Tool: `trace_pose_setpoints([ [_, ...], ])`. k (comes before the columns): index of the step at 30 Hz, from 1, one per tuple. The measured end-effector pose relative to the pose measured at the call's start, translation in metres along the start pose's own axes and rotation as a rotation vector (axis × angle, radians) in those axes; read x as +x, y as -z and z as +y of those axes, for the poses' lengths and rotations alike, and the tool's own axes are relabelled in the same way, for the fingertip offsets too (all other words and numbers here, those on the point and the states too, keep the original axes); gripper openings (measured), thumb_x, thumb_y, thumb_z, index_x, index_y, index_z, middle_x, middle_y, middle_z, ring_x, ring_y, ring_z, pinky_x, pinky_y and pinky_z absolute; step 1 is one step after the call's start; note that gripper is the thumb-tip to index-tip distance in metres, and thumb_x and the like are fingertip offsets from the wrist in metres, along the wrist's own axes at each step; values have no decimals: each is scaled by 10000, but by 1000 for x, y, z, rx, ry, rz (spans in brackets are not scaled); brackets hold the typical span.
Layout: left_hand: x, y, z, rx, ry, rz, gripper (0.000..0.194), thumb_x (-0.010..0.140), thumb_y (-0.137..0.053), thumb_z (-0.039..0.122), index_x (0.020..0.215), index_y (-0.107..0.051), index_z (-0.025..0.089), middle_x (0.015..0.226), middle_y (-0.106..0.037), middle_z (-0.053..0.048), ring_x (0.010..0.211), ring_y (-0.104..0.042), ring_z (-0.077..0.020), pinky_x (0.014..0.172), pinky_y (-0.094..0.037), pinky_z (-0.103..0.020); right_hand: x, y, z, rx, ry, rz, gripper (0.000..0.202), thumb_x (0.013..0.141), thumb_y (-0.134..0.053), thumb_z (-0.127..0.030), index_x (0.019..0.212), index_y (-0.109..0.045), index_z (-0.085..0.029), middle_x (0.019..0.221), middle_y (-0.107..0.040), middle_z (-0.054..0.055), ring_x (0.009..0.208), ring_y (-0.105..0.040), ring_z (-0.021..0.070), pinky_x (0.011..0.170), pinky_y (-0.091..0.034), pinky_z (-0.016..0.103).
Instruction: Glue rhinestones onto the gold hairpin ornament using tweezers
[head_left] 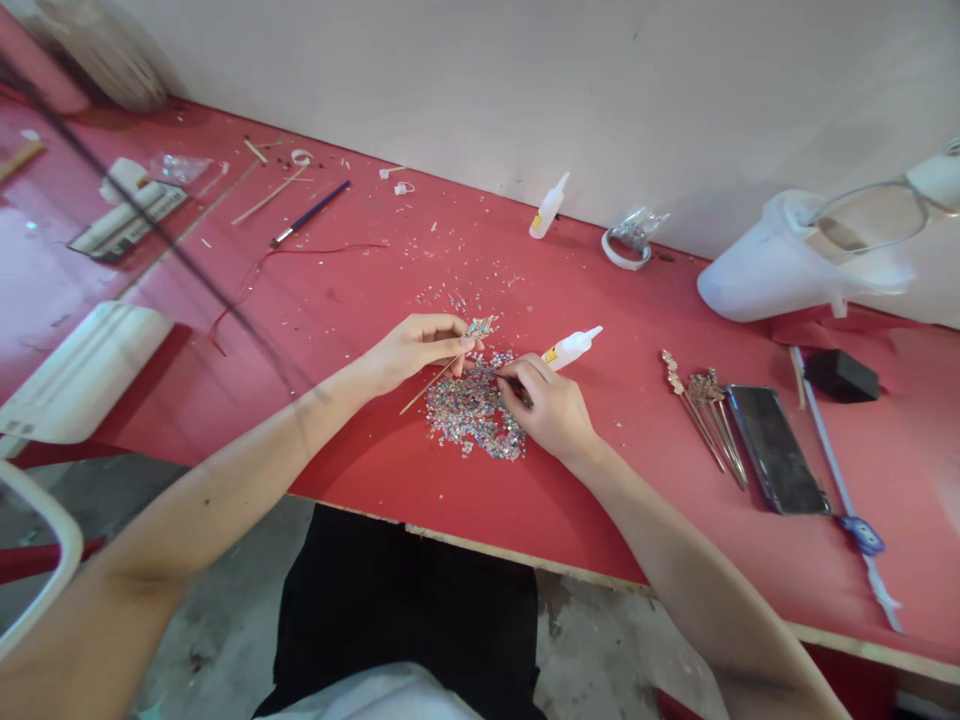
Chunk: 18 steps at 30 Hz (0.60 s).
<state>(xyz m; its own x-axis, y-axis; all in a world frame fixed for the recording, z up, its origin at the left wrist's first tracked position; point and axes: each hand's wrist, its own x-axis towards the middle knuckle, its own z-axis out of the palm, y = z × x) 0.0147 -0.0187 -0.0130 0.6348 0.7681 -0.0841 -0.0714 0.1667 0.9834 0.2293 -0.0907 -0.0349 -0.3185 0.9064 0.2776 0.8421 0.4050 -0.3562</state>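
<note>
Left hand (424,350), at ten o'clock of the beads (465,410): hairpin (480,327) grasped, its head held at twelve. Right hand (553,405), at three: fingers curled, whether anything is gripped cannot be told. White bottle (572,347): placed at one o'clock of that hand.

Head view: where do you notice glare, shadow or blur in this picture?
In the head view, pale glare washes the far left of the red table; in the same view, darker shadow lies beside the left forearm; there too, the white container looks stretched and smeared, and pieces in the glittering pile blend together.
</note>
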Motion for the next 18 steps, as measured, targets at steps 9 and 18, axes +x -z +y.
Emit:
trace_pose_setpoints([
  [9, 0, 0, 1, -9, -12, 0, 89, 861, -610, 203, 818, -632, 128, 554, -582, 33, 596, -595, -91, 881, -552, -357, 0, -1, -1, -36, 4, -1, 155, 923, -476, -238, 938, -622, -188, 915, -672, 51, 771, -635, 152, 576, -421, 233],
  [18, 0, 0, 0, -10, -11, -4, 96, 864, -614, 215, 839, -639, 125, 559, -582, 32, 593, -588, -88, 857, -551, -339, -2, -2, 0, -77, 45, 26, 162, 928, -477, -230, 945, -629, -177, 934, -684, 51, 777, -646, 150, 567, -420, 234],
])
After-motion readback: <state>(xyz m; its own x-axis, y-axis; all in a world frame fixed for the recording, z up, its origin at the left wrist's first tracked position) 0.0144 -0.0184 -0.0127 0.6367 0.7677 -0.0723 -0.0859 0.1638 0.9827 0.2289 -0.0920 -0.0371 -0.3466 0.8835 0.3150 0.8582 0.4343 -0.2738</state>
